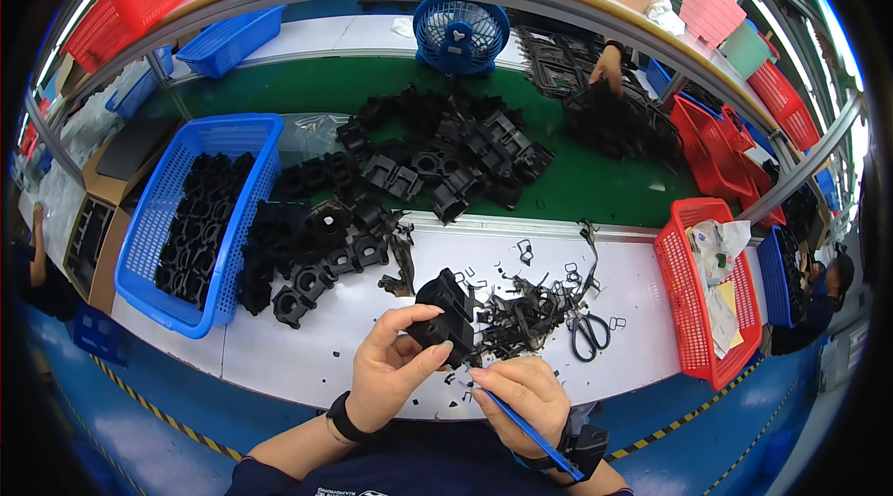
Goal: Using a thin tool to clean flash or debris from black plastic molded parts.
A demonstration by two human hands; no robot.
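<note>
My left hand [395, 361] grips a black molded plastic part [446, 310] between thumb and fingers, tilted above the white table. In my right hand [526, 394] is a slim blue-handled tool [521, 420], held like a pen. Its tip points at the lower end of the part; whether they touch I cannot tell. Just beyond my hands lies a pile of black plastic scraps [526, 315]. Black-handled scissors [589, 338] rest at the right edge of that pile.
At left stands a blue basket [139, 264] of black parts. More black parts [446, 157] are heaped on the green surface [595, 194]. A red basket [665, 245] holds bags and paper at right. Behind are a blue fan [460, 36] and a co-worker's hand [607, 66].
</note>
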